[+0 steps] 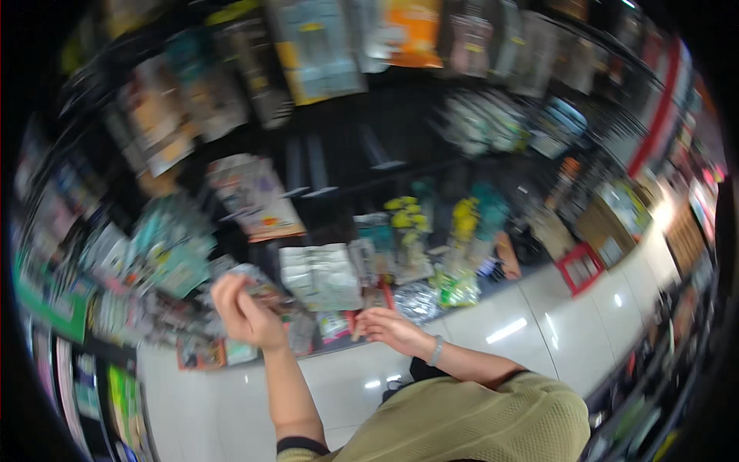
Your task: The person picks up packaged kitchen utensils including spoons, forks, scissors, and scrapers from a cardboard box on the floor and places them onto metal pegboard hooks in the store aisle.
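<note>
My left hand [248,314] is raised over the front of the low shelf, its fingers bent and drawn together. Clear plastic packaging [265,289] shows just beyond it; motion blur hides whether the fingers hold any of it. My right hand [396,331], with a light band at the wrist, reaches in from the right with curled fingers. Their tips meet a small red-edged item [356,325] at the shelf's front, too blurred to name. Between and beyond both hands lies a pale, clear-wrapped pack [320,276].
Packaged goods hang from black racks above, among them an orange pack [413,32]. Teal and clear packets [173,250] crowd the left. Yellow-topped packs [408,219] stand at centre right. A red frame [579,269] and cardboard box [608,227] sit right, beside white floor tiles [493,331].
</note>
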A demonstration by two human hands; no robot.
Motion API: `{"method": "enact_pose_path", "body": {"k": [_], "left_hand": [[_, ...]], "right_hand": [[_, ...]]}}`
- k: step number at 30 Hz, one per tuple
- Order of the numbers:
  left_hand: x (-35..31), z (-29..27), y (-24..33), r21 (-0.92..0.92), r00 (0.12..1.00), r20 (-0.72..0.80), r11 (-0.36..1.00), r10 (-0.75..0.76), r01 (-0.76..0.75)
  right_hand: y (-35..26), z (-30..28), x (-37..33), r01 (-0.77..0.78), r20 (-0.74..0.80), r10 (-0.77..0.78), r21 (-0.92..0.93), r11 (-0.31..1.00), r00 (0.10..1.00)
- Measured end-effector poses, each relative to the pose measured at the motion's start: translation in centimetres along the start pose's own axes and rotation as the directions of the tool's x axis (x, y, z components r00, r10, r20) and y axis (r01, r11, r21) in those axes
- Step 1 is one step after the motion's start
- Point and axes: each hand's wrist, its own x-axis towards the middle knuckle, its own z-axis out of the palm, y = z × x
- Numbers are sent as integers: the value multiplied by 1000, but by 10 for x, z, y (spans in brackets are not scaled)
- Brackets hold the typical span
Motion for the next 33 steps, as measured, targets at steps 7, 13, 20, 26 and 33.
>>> {"method": "enact_pose_path", "body": {"k": [7,13,20,26,33], "left_hand": [[-191,32,13,40,561,260,589,-786,807],[-262,123,96,214,736,624,963,-264,163],[-374,256,128,45,417,880,912,-229,407],[-463,332,157,238,158,925,851,-346,469],[-553,363,142,406,-56,913,889,-404,212]], "right_hand": [[-11,-51,-45,128,-104,-115,131,983,988],[-25,-106,-117,320,-258,-312,-10,947,914],[-79,-192,-248,470,-355,-432,23,883,829],[-148,-263,-397,638,-497,-561,-20,770,662],[-165,-335,-501,787,-720,-586,-89,610,372]]}}
